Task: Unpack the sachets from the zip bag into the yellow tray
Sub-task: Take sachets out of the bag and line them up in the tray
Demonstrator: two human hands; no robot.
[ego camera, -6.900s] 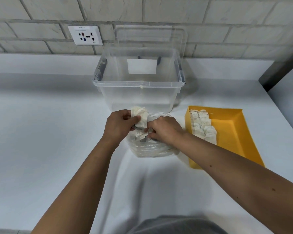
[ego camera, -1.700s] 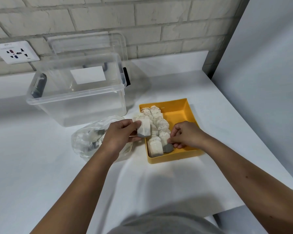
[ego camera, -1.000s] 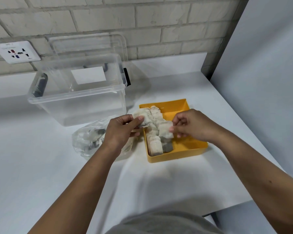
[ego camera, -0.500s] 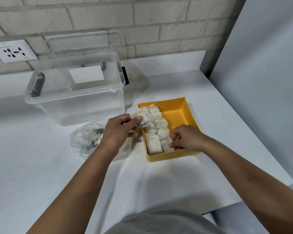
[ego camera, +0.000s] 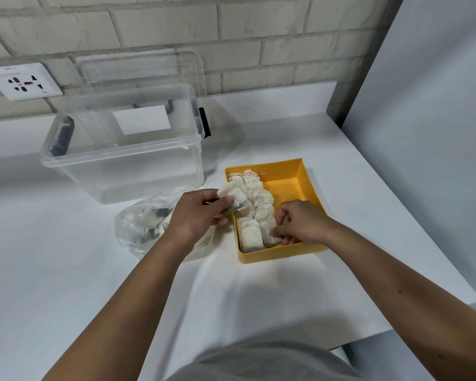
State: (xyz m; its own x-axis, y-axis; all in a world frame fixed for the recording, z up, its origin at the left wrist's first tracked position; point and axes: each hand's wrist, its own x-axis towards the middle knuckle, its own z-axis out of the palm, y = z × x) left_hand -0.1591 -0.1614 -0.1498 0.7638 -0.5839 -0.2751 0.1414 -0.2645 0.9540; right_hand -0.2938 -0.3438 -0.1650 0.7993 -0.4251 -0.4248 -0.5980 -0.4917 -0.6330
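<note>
On the white desk, the crumpled clear plastic zip bag at left shows more sachets inside; the left hand pinches one pale paper sachet at the left rim of the yellow plastic tray, where two rows of sachets already lie; the right hand pinches the nearest one. Roughly half done, I judge. The print on the white wall socket is too small to read; the white label on the clear storage box looks blank.
</note>
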